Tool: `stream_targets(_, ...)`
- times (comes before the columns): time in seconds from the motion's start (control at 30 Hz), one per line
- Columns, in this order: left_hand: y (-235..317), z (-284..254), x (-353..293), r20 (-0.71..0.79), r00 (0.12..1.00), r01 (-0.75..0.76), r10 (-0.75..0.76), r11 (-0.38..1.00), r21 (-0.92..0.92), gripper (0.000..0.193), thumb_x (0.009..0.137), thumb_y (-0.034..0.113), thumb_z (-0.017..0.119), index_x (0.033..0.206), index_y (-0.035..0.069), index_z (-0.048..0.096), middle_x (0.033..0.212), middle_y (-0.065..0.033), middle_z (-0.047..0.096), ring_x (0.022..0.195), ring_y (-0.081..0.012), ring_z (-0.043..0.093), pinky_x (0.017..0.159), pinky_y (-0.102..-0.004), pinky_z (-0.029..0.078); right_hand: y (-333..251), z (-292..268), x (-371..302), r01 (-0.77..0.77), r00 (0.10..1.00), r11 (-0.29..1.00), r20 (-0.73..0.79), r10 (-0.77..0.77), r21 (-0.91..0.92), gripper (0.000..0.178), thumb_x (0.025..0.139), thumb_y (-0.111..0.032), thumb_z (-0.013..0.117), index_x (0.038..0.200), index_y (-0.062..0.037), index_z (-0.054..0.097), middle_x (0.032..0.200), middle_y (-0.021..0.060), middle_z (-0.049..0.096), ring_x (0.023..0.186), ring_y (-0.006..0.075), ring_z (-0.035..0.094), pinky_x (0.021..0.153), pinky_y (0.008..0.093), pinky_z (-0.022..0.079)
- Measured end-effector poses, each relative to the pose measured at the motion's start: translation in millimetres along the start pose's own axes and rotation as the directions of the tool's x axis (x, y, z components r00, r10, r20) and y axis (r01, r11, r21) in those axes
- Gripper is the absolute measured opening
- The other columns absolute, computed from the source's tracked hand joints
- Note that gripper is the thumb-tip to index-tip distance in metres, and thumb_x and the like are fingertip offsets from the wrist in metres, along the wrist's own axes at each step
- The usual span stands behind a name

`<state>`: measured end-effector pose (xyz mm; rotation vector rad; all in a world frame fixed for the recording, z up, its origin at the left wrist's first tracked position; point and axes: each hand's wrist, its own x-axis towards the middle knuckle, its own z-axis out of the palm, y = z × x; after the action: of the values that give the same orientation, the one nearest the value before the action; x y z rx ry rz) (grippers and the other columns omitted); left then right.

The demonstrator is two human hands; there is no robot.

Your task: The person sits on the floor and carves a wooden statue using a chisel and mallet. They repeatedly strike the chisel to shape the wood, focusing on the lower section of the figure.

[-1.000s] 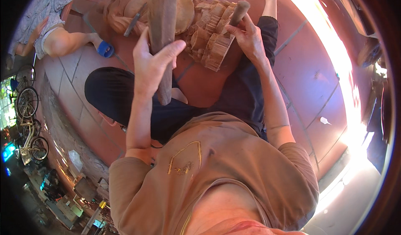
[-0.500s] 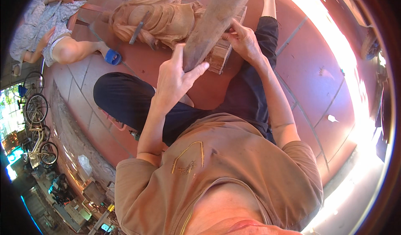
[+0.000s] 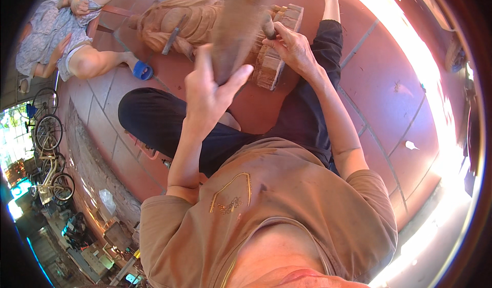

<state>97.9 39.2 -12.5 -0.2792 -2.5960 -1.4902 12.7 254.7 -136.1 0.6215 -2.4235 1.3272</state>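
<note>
"What place are we seeing?"

"It's looking like a woodcarving workshop: a carved wooden figure (image 3: 200,19) is lying on floor tiles (image 3: 382,96), bicycles (image 3: 47,179) are standing far left, and clutter (image 3: 92,260) is crowding below them."

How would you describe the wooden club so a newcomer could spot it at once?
Find the brown wood carving lying on the tiled floor. Partly hiding it from view is a thick club, held in the left grip. Though blurred, it looks much longer and thicker than the short handle in the right grip.
</note>
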Motion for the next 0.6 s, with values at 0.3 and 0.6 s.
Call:
stream_targets(0.3,-36.5,13.7,-3.4,0.142,0.957,0.287,-0.252,0.883,-0.37,0.041,0.089,0.018,0.077,0.119,0.0,0.057,0.075,-0.0062,0.063,0.059,-0.0123,0.06,0.053,-0.0239,0.046,15.3,-10.9,-12.2,-0.238,0.954,0.967,-0.165,0.25,0.091,0.027,0.092,-0.018,0.074,0.104,-0.0031,0.056,0.082,0.0138,0.069,0.077,0.0258,0.071,0.067,0.0367,0.055)
stream_targets(0.6,-100.1,41.5,-46.9,0.348,0.755,0.596,-0.556,0.361,-0.717,0.039,0.092,0.019,0.071,0.122,0.001,0.054,0.07,-0.0078,0.059,0.048,-0.0159,0.057,0.043,-0.0273,0.046,8.7,-6.6,-35.3,-0.348,0.89,0.8,-0.095,0.445,0.489,0.028,0.095,-0.014,0.072,0.119,-0.0041,0.06,0.096,0.0035,0.07,0.089,0.0104,0.066,0.079,0.0283,0.055)
